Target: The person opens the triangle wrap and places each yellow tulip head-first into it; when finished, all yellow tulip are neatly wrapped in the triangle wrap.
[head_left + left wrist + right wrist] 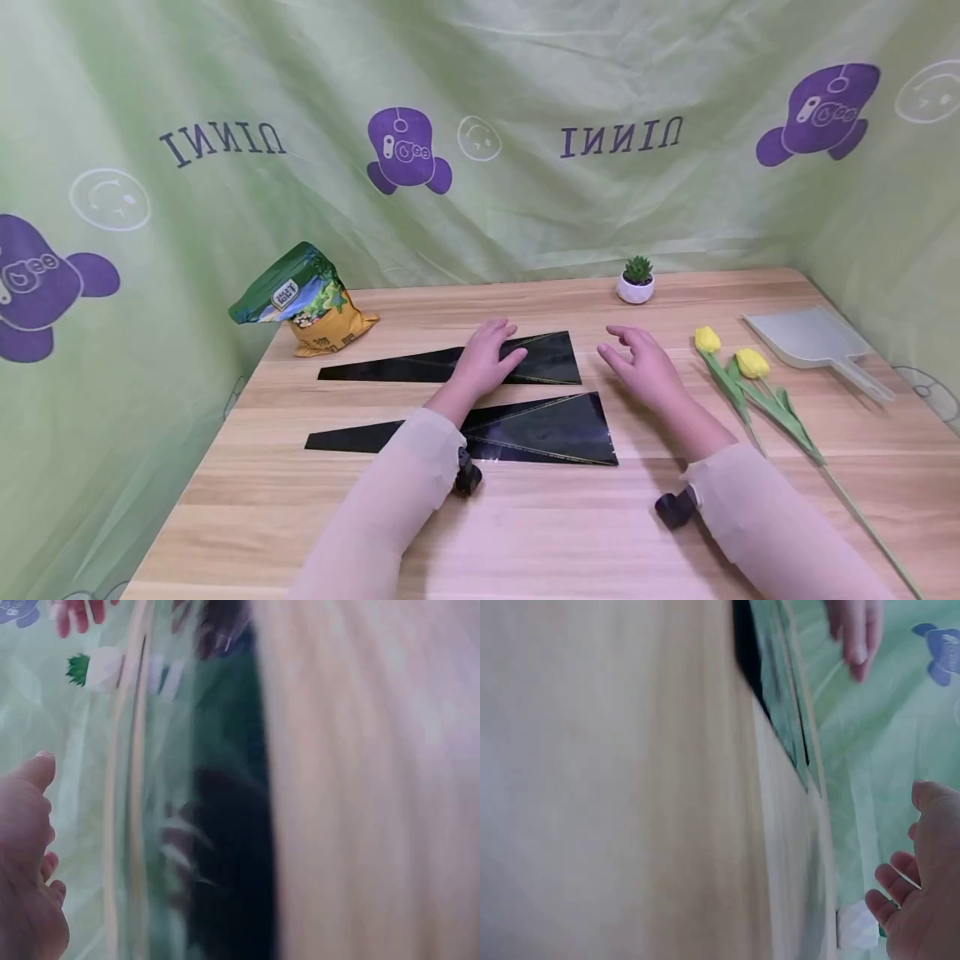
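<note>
Two long black tapering sheets lie flat on the wooden table, one behind the other: the far sheet (551,358) and the near sheet (547,429). Thin gold lines cross both, and each widens toward the right. My left hand (483,358) hovers over the far sheet, fingers relaxed and holding nothing; its forearm passes over the near sheet. To the right of both sheets, my right hand (641,367) is raised above the table with loosely bent fingers and nothing in them. In the left wrist view the near sheet's glossy surface (232,750) reflects the surroundings.
A green and orange bag (318,308) stands at the back left. A small potted succulent (636,282) sits at the back edge. Yellow artificial tulips (752,363) and a translucent dustpan (810,333) lie on the right. Behind the table hangs a green curtain (517,208).
</note>
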The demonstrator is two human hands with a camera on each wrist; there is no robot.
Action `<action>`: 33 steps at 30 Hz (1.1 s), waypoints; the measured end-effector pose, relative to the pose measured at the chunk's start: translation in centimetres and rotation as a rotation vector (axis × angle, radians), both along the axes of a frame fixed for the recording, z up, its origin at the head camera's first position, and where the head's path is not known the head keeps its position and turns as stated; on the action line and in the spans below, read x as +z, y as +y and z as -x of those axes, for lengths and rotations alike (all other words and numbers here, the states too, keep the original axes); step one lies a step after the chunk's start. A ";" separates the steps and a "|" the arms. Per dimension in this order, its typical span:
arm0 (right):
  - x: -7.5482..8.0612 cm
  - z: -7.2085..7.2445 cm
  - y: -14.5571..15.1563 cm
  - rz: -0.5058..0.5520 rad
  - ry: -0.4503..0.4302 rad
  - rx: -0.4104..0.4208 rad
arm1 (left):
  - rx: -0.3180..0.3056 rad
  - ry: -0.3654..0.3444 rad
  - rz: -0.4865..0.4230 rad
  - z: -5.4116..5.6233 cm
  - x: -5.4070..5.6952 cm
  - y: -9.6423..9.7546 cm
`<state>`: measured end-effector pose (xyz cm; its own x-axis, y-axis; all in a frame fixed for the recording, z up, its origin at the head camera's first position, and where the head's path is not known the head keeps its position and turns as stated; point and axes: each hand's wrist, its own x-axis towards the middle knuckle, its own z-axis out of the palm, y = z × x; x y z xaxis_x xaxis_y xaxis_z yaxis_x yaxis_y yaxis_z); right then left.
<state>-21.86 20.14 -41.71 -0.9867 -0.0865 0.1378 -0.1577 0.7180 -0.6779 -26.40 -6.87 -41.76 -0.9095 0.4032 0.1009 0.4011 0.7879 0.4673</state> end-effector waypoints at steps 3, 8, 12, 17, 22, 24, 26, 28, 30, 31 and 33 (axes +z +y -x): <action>0.1 -1.0 -0.2 0.107 0.004 -0.017 | 0.001 -0.035 -0.036 0.1 -0.6 0.9; 0.9 -3.1 -0.1 0.191 0.021 -0.062 | 0.026 -0.067 -0.058 0.6 -1.7 2.0; 1.6 -4.7 1.0 0.209 0.049 -0.108 | 0.026 -0.054 -0.091 0.9 -2.2 2.6; 2.4 -6.8 3.4 0.192 0.067 -0.175 | -0.009 -0.067 -0.085 1.0 -2.7 2.9; 3.1 -8.4 6.2 0.182 0.074 -0.243 | -0.013 -0.047 -0.047 1.2 -3.0 2.9; 3.4 -8.9 7.5 0.155 0.066 -0.261 | -0.018 -0.044 -0.039 1.3 -3.0 2.9; 3.6 -9.3 8.6 0.134 0.052 -0.281 | -0.022 -0.049 -0.037 1.3 -2.9 2.9; 3.6 -9.5 9.6 0.118 0.040 -0.293 | -0.024 -0.054 -0.037 1.4 -2.9 2.9; 3.5 -9.7 10.4 0.098 0.025 -0.309 | -0.027 -0.061 -0.039 1.3 -2.9 2.9; 3.4 -9.7 10.7 0.089 0.013 -0.317 | -0.030 -0.060 -0.038 1.3 -2.9 2.9; 3.2 -9.9 11.3 0.060 -0.008 -0.326 | -0.031 -0.056 -0.039 1.4 -2.9 2.8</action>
<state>-11.95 31.46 -38.50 -0.9621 0.2423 0.1254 0.0794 0.6883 -0.7211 -27.75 -4.09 -44.68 -0.9012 0.4282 0.0667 0.3977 0.7561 0.5197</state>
